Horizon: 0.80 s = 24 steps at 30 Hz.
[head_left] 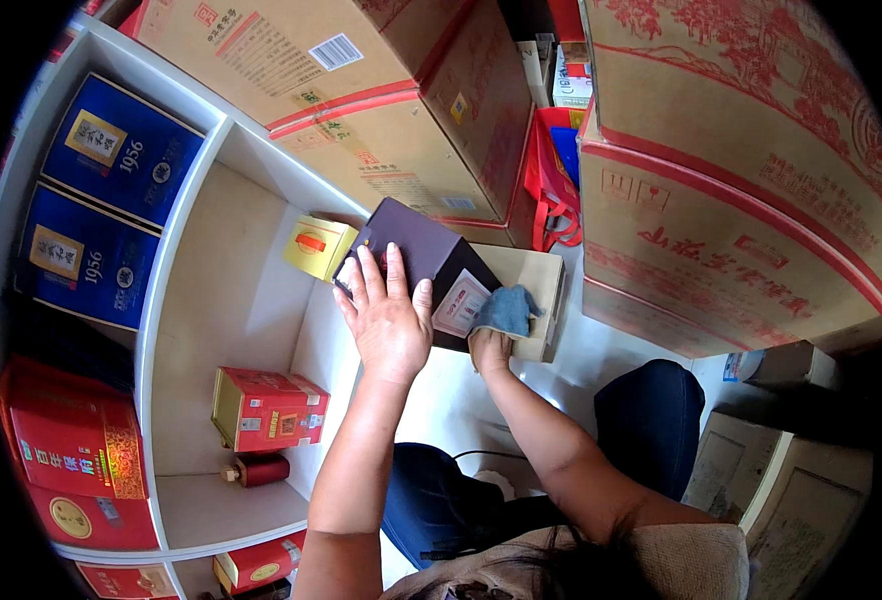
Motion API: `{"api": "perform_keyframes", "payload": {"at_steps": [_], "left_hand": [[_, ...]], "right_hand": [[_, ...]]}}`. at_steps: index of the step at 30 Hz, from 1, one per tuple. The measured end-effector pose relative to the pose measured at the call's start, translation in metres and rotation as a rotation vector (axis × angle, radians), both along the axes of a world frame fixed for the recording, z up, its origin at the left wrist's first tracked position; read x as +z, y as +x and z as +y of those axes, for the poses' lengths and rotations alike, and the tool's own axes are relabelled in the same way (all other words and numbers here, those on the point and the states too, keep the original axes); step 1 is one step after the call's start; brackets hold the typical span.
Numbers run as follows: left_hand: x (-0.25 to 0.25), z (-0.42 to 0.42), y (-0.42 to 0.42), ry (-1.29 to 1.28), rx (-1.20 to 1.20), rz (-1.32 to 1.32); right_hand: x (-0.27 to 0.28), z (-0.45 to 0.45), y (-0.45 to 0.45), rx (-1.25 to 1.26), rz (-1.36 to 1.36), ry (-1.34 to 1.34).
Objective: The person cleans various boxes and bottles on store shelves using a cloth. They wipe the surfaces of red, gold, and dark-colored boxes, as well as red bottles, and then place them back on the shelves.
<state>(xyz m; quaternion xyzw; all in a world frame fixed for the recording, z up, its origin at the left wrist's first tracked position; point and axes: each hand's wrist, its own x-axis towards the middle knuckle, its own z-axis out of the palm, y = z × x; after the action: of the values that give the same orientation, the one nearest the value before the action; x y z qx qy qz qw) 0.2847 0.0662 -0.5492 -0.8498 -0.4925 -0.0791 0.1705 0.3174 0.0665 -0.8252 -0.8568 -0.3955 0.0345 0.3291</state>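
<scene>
A dark purple-brown gift box [418, 244] with a pale label on one side lies tilted in front of me, beside the shelf's edge. My left hand [390, 322] rests on its face with the fingers spread. A blue-grey cloth [507, 311] is in my right hand [492, 351], whose fingers are partly hidden under it, close to the labelled side. Beneath and beyond the cloth is a plain cardboard box [542, 270] on the floor. A yellow box [319, 247] with a red mark stands in the shelf compartment, just beside the dark box.
The white shelf unit [178, 247] at left holds blue boxes [122, 150], a red box [279, 409] and a dark red bottle [261, 470]. Large cartons [456, 150] [718, 225] are stacked ahead and at right, with a red bag [549, 180] between them.
</scene>
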Motion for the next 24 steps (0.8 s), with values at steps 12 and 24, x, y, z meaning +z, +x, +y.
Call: {"api": "perform_keyframes", "payload": {"at_steps": [12, 24], "left_hand": [[-0.002, 0.007, -0.029, -0.213, -0.057, -0.221], [-0.004, 0.004, -0.030, -0.146, -0.039, -0.184]], "right_hand": [[0.104, -0.011, -0.062, 0.241, 2.077, 1.057], [0.090, -0.030, -0.074, 0.257, 0.241, 0.123]]}}
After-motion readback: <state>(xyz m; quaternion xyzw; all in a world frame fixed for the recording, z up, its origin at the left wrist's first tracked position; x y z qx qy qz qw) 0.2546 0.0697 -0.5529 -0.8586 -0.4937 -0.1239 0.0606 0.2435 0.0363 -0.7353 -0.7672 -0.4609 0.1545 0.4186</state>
